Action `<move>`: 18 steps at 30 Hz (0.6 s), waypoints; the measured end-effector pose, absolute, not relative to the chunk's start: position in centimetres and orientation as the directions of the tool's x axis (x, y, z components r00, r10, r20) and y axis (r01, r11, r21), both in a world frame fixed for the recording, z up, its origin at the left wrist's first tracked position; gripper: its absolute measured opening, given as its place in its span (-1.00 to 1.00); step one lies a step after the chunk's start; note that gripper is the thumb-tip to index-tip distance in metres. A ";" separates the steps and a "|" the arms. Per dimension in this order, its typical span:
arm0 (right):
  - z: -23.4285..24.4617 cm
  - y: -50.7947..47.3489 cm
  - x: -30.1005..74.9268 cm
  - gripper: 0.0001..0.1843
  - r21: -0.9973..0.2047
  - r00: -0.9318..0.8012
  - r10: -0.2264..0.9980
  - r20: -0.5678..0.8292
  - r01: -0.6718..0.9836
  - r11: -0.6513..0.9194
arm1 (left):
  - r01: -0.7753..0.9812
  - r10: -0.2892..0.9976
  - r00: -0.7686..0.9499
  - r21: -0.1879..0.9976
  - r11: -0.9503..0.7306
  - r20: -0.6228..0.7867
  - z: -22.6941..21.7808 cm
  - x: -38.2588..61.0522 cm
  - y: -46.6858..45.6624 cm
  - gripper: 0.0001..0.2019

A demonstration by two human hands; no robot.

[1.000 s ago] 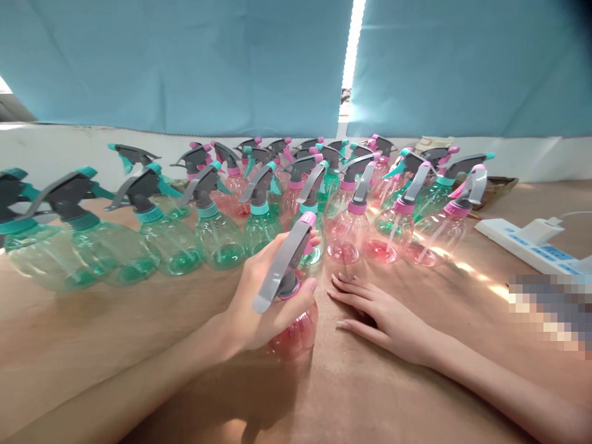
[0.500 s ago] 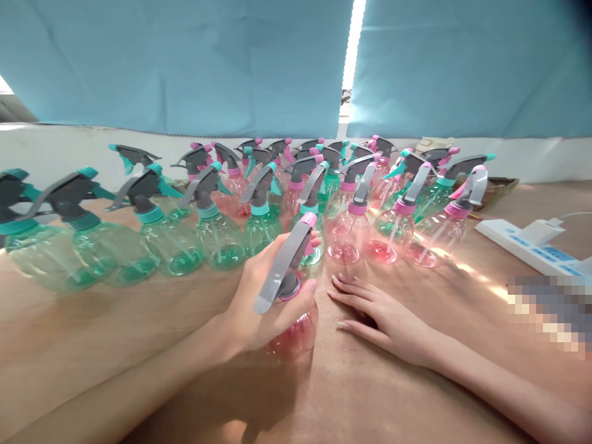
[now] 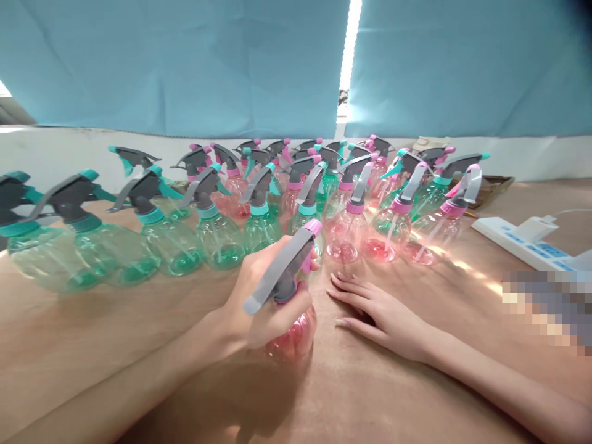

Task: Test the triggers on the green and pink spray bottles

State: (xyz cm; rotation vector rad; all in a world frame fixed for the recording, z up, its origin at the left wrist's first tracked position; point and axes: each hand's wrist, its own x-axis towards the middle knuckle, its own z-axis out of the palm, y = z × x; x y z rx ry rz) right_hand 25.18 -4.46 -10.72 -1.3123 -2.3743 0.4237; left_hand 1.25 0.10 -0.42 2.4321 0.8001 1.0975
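My left hand (image 3: 259, 296) is gripping the pink spray bottle (image 3: 289, 320) on the surface (image 3: 416, 394), now tipping its trigger head slightly leftward, perhaps twisting it. My right hand (image 3: 383, 311) is lying flat, fingers spread, just beside it.

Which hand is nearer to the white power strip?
The right hand. It lies flat on the table, with the power strip further to its right; the left hand grips a pink spray bottle, farther away.

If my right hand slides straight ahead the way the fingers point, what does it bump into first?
Probably the pink spray bottle held by your left hand: the right hand lies flat on the table, fingers aimed left toward it, though the gap's depth is unclear.
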 end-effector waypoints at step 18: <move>-4.5 -9.5 23.5 -0.28 -0.690 -0.406 0.883 0.238 0.569 0.447 | 0.172 0.652 0.520 0.680 -0.712 0.552 -2.1 6.4 -2.3 -0.70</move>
